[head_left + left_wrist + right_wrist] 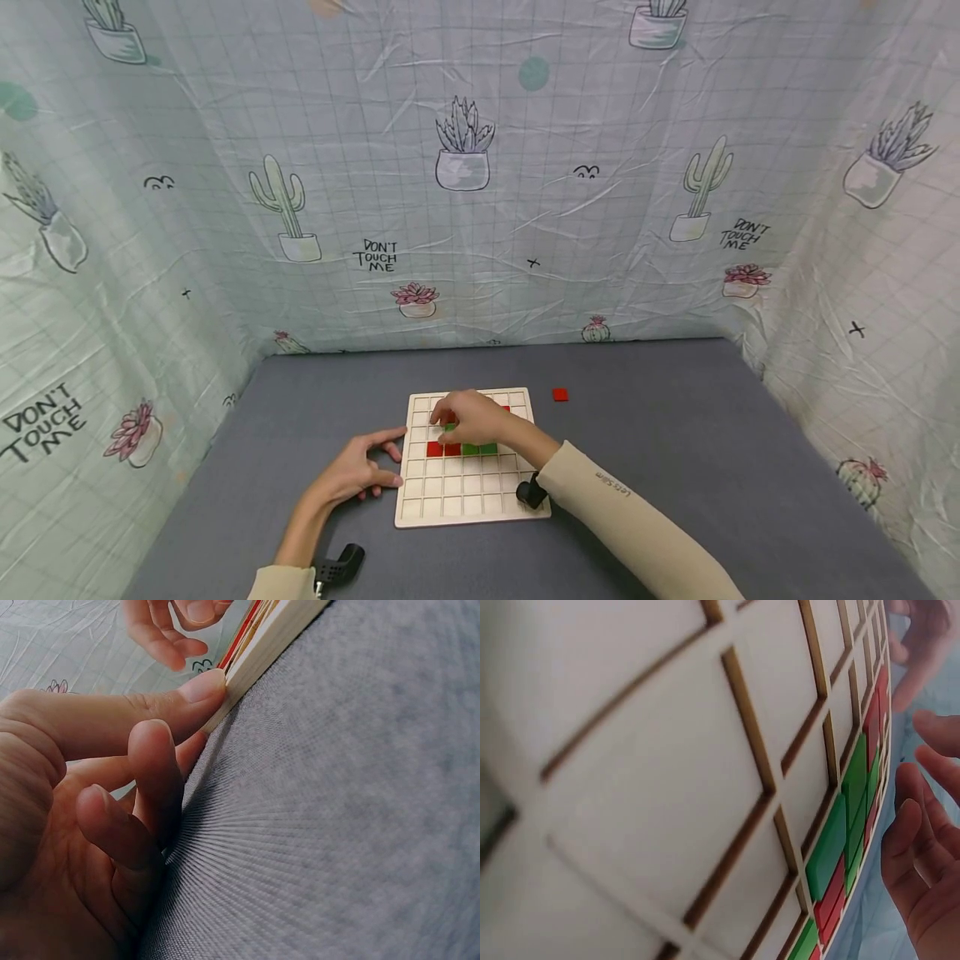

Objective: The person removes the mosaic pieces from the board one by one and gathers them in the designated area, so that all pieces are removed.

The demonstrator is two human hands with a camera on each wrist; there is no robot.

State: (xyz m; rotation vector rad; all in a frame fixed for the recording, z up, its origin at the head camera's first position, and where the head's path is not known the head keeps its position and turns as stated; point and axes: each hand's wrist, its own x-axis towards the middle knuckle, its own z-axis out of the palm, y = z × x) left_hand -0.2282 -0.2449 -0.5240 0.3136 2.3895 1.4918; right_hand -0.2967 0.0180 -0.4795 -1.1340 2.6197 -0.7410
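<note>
Person's L hand (356, 467) is at the L edge of the gridded board (472, 500), released rather than clenched: thumb and index fairly straight, tips against the rim, other fingers loosely bent. L wrist view shows the thumb tip on the board's side wall. R hand (472, 417) is over the board's far half, also released, fingers loosely bent w/ thumb set apart from them; can't tell whether any fingertip touches a tile. Board lies flat on the grey table (675, 400), btwn the L hand and the R forearm, w/ coloured tiles in its squares. Just on the near side of the R hand, 4 tiles sit side by side in 1 row, L to R: 2 red tiles (435, 449), then 2 green tiles (471, 450). Another green tile (450, 427) shows partly under the R hand, and a bit of red (506, 408) peeks out past it; total no. of tiles there is hidden. 1 loose red tile (560, 394) lies on the table, near the board's far R corner. Beige sleeve (630, 517) on R arm has small dark lettering. Bkgd: pale cloth (525, 208) w/ potted-plant prints.
</note>
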